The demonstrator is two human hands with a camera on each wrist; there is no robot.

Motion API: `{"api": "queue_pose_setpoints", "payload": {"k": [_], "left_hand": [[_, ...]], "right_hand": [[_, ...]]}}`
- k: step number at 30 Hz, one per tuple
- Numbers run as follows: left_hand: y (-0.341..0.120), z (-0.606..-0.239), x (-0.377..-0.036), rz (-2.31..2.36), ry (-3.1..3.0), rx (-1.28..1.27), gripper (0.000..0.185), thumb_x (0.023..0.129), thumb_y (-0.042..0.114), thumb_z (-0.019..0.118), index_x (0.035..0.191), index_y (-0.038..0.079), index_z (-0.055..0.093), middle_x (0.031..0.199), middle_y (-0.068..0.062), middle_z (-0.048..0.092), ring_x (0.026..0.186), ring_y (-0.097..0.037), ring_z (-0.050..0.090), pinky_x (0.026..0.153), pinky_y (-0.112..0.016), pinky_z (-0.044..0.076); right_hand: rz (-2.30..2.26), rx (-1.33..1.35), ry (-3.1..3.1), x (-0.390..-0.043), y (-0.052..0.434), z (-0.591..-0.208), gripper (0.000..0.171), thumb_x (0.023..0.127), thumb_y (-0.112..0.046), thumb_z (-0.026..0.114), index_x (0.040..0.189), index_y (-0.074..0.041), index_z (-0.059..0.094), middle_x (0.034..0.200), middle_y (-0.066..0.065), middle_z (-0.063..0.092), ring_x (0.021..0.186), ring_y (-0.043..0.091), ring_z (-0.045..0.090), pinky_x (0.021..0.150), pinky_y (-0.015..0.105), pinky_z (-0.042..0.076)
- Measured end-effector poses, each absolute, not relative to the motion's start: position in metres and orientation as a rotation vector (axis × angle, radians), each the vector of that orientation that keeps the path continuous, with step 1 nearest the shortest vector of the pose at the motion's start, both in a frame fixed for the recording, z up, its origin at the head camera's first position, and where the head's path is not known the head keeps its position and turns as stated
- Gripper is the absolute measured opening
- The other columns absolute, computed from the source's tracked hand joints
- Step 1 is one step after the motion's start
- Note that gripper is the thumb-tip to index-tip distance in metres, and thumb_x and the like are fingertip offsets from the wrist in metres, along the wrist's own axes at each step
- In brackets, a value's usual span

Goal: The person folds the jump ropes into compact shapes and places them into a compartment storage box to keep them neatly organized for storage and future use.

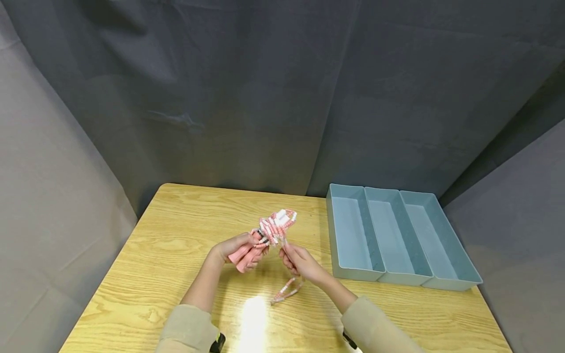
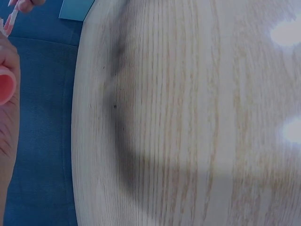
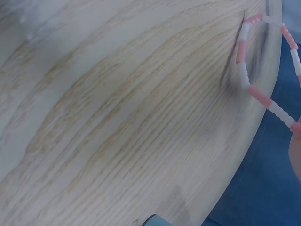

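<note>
In the head view, a jump rope of pink and white beads is gathered in a wound bundle above the table. My left hand grips its two pink handles side by side, just below the bundle. Close to the bundle's right side, my right hand pinches a length of the rope. A loose loop hangs below those fingers. The open end of one handle shows at the left edge of the left wrist view. In the right wrist view, the beaded loop dangles over the wood.
A blue-grey tray with three long compartments stands at the right of the wooden table. Dark cloth hangs behind the table, and lighter cloth hangs at the sides.
</note>
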State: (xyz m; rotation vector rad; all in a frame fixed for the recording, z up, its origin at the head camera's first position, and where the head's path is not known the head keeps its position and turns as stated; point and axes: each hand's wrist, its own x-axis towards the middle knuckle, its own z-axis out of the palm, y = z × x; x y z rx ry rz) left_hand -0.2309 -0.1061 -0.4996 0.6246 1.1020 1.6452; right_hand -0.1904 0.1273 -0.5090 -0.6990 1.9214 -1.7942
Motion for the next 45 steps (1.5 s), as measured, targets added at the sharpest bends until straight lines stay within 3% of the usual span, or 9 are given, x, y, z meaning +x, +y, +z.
{"api": "queue_pose_setpoints", "payload": {"k": [7,16,22,27,40,45], "left_hand": [[-0.105,-0.499,-0.230,1.684,1.143,0.599,0.027,0.089,0.018,0.022,0.098,0.002,0.043,0.069,0.001,0.048,0.056,-0.008,0.045,0.051,-0.022,0.039],[-0.103,-0.503,-0.232,1.731,1.153,0.637,0.028,0.089,0.016,0.023,0.096,0.005,0.047,0.068,0.000,0.049,0.055,-0.009,0.046,0.049,-0.022,0.040],[-0.102,-0.503,-0.233,1.743,1.154,0.649,0.027,0.087,0.014,0.023,0.097,0.003,0.046,0.070,0.000,0.048,0.055,-0.010,0.047,0.050,-0.022,0.040],[-0.102,-0.502,-0.232,1.753,1.171,0.641,0.026,0.088,0.014,0.024,0.097,0.003,0.045,0.069,0.000,0.048,0.055,-0.010,0.047,0.051,-0.022,0.041],[-0.102,-0.502,-0.232,1.780,1.189,0.625,0.026,0.090,0.013,0.025,0.097,0.002,0.047,0.070,-0.002,0.051,0.056,-0.011,0.048,0.052,-0.024,0.041],[-0.104,-0.503,-0.232,1.781,1.203,0.583,0.027,0.091,0.014,0.024,0.096,0.003,0.048,0.071,-0.002,0.049,0.057,-0.011,0.047,0.052,-0.025,0.040]], "right_hand": [[-1.789,-0.679,1.892,-0.187,0.129,-0.507,0.030,0.101,-0.014,0.019,0.091,0.001,0.044,0.064,0.006,0.036,0.046,0.007,0.030,0.041,0.019,0.025],[-1.818,-0.744,1.850,-0.191,0.131,-0.520,0.029,0.101,-0.013,0.020,0.092,0.003,0.043,0.062,0.005,0.035,0.043,0.005,0.029,0.036,0.029,0.019],[-1.774,-0.762,1.869,-0.191,0.137,-0.526,0.033,0.102,-0.021,0.022,0.100,0.003,0.044,0.062,0.001,0.038,0.043,0.006,0.031,0.037,0.035,0.025],[-1.760,-0.749,1.866,-0.190,0.140,-0.524,0.036,0.101,-0.026,0.026,0.104,0.004,0.046,0.063,0.000,0.041,0.046,0.006,0.035,0.040,0.030,0.034],[-1.728,-0.752,1.829,-0.190,0.143,-0.521,0.040,0.101,-0.016,0.023,0.118,0.014,0.045,0.065,0.002,0.048,0.050,0.007,0.045,0.047,0.023,0.040],[-1.698,-0.748,1.838,-0.189,0.145,-0.521,0.040,0.101,-0.018,0.027,0.114,0.013,0.049,0.065,0.002,0.048,0.052,0.007,0.045,0.050,0.020,0.040]]}}
